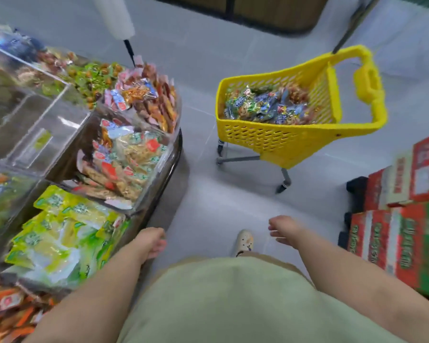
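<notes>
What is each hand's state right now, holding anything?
Left hand: open, loosely curled, holding nothing.
Right hand: open, relaxed, holding nothing.

The left forearm (104, 280) and the right forearm (344, 273), both bare, reach forward and down, well apart from each other. The left hand (152, 240) hangs with its fingers loosely curled under and grips nothing (the fingertips are partly hidden behind the knuckles). The right hand (282, 230) sits a little higher, its fingers relaxed and slightly bent, and also holds nothing.
</notes>
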A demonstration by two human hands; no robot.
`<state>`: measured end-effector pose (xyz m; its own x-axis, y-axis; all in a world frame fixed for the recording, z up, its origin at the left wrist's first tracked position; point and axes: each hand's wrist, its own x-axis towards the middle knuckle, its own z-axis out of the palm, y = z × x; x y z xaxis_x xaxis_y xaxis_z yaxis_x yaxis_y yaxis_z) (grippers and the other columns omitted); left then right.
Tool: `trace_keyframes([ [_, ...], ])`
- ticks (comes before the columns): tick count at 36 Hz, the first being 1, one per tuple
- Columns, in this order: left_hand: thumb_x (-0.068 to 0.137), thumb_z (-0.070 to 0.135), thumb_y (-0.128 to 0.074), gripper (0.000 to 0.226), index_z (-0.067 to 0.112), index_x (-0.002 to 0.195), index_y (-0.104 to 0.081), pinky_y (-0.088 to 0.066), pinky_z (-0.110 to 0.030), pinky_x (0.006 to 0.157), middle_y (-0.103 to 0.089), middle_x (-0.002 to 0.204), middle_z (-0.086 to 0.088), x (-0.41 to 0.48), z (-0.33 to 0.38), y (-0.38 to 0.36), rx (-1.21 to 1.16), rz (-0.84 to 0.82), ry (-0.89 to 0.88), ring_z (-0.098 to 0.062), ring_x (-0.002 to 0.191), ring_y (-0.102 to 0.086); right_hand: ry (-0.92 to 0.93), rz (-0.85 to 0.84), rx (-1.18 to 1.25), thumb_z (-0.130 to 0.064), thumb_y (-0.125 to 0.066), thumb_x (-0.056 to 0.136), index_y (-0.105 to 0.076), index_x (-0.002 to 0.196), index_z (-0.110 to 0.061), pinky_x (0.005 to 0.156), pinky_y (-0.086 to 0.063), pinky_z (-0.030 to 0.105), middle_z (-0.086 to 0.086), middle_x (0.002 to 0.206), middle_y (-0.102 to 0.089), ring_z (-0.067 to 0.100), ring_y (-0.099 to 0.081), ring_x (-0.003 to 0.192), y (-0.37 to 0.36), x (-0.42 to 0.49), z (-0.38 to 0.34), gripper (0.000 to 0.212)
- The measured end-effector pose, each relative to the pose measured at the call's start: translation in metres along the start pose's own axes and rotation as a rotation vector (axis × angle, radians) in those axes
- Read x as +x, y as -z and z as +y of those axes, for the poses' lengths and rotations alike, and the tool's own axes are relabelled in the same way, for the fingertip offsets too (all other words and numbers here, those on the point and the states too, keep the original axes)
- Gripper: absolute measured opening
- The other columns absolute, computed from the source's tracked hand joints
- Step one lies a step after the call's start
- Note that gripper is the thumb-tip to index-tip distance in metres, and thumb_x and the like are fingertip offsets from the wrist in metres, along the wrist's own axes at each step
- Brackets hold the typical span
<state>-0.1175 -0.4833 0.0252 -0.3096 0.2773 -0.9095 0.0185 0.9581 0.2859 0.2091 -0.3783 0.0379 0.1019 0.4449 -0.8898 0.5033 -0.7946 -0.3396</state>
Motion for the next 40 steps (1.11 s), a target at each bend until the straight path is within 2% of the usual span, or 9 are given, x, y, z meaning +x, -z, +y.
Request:
trace_keyframes([
  [3, 0.096, 0.014, -0.045, 0.013, 0.012, 0.087, -0.054, -0.034, -0.024, 0.062, -0.054, 0.080, -0.009, 0.009, 0.042, -0.035, 0.080, -0.008, -0.060, -0.020, 0.064, -0.048, 0.017, 0.012, -0.013, -0.007, -0.043, 0.092, -0.044, 0.081, -0.012, 0.058, -0.034, 0.025, 0.006, 0.076, -0.047, 0.016, -0.048, 0.062, 0.037, 0.016, -0.007, 0.012],
  [9, 0.099, 0.017, -0.044, 0.018, 0.015, 0.082, -0.051, -0.037, -0.023, 0.056, -0.054, 0.075, -0.006, 0.017, 0.106, -0.107, 0.195, -0.063, -0.177, -0.017, 0.061, -0.051, -0.066, 0.030, -0.030, -0.012, -0.049, 0.092, -0.049, 0.077, -0.021, 0.079, -0.045, 0.033, -0.002, 0.076, -0.053, 0.020, -0.054, 0.078, 0.091, 0.041, 0.000, 0.018],
  [12, 0.098, 0.014, -0.046, 0.018, 0.014, 0.081, -0.049, -0.033, -0.019, 0.046, -0.052, 0.072, -0.006, 0.020, 0.133, -0.128, 0.230, -0.110, -0.198, -0.016, 0.055, -0.047, -0.114, 0.002, 0.000, -0.013, -0.047, 0.093, -0.049, 0.079, -0.016, 0.065, -0.042, 0.027, 0.001, 0.076, -0.052, 0.014, -0.052, 0.064, 0.107, 0.049, 0.002, 0.015],
  [20, 0.096, 0.017, -0.051, 0.010, 0.009, 0.094, -0.055, -0.041, -0.023, 0.054, -0.057, 0.081, -0.010, 0.048, 0.203, -0.125, 0.301, -0.072, -0.150, -0.020, 0.061, -0.054, -0.154, -0.014, 0.083, -0.009, -0.043, 0.094, -0.045, 0.075, -0.013, 0.057, -0.037, 0.023, 0.002, 0.075, -0.050, 0.012, -0.051, 0.062, 0.129, 0.082, -0.032, 0.020],
  [23, 0.096, 0.018, -0.051, 0.021, 0.004, 0.109, -0.058, -0.045, -0.030, 0.066, -0.061, 0.089, -0.014, 0.065, 0.234, -0.122, 0.311, -0.076, -0.090, -0.022, 0.065, -0.054, -0.168, -0.020, 0.093, -0.011, -0.042, 0.094, -0.046, 0.081, -0.013, 0.059, -0.037, 0.024, 0.002, 0.078, -0.051, 0.012, -0.052, 0.065, 0.135, 0.097, -0.052, 0.014],
  [26, 0.095, 0.015, -0.051, 0.031, -0.005, 0.118, -0.057, -0.041, -0.028, 0.061, -0.064, 0.106, -0.024, 0.081, 0.272, -0.118, 0.345, -0.123, -0.070, -0.026, 0.070, -0.055, -0.179, -0.002, 0.112, -0.009, -0.042, 0.093, -0.045, 0.077, -0.014, 0.058, -0.034, 0.023, 0.003, 0.075, -0.050, 0.013, -0.051, 0.062, 0.145, 0.113, -0.081, 0.017],
  [30, 0.094, 0.016, -0.053, 0.028, -0.003, 0.113, -0.059, -0.040, -0.028, 0.062, -0.063, 0.094, -0.016, 0.100, 0.336, -0.109, 0.367, -0.108, -0.095, -0.023, 0.063, -0.054, -0.159, -0.031, 0.095, -0.005, -0.037, 0.097, -0.038, 0.067, -0.016, 0.051, -0.029, 0.021, 0.004, 0.068, -0.040, 0.009, -0.041, 0.050, 0.154, 0.130, -0.130, 0.032],
  [36, 0.098, 0.018, -0.045, 0.010, 0.010, 0.100, -0.051, -0.034, -0.023, 0.056, -0.054, 0.076, -0.006, 0.118, 0.427, -0.099, 0.442, -0.104, -0.211, -0.016, 0.058, -0.048, -0.090, 0.047, 0.076, -0.012, -0.042, 0.097, -0.040, 0.070, -0.027, 0.062, -0.041, 0.022, 0.002, 0.092, -0.052, 0.018, -0.051, 0.079, 0.161, 0.153, -0.200, 0.030],
  [40, 0.099, 0.019, -0.044, 0.011, 0.009, 0.101, -0.050, -0.035, -0.024, 0.057, -0.056, 0.082, -0.007, 0.135, 0.469, -0.100, 0.482, -0.108, -0.242, -0.017, 0.061, -0.052, -0.021, 0.052, 0.019, -0.010, -0.041, 0.097, -0.038, 0.068, -0.026, 0.061, -0.039, 0.018, 0.008, 0.101, -0.048, 0.018, -0.045, 0.090, 0.167, 0.169, -0.241, 0.033],
])
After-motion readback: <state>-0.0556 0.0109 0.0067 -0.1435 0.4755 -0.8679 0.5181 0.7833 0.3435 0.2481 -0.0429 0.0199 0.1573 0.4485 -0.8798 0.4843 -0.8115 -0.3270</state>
